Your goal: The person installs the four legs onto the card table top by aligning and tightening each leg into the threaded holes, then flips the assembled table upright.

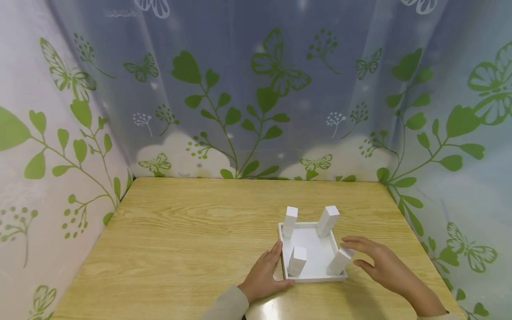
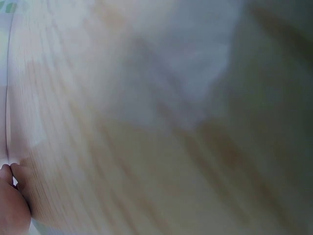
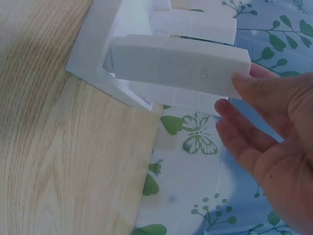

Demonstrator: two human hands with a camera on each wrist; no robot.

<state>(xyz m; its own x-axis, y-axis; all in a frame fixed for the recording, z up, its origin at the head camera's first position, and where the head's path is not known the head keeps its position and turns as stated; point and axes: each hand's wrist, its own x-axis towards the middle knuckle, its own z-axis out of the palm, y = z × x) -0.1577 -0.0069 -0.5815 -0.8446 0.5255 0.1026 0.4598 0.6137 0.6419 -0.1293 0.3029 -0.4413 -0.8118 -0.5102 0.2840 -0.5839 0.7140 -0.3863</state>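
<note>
A shallow white square tray [image 1: 312,280] with a raised rim lies on the table, a white post standing at each corner. My left hand [image 1: 264,273] braces its near left corner, fingers straight along the left side and thumb at the front rim. Only a bit of fingers [image 2: 14,205] shows at the edge of the left wrist view. My right hand [image 1: 382,266] has its fingers and thumb about the top of the near right post [image 1: 340,262]. In the right wrist view the thumb overlaps the upper end of that post [image 3: 181,66], which bears faint printed digits.
The tray stands on a wood-grain table [image 1: 180,240], right of its middle. A curtain [image 1: 240,89] with green leaves and butterflies rises behind the table's far edge and along both sides. More posts [image 3: 195,24] stand close beside the one at my right hand.
</note>
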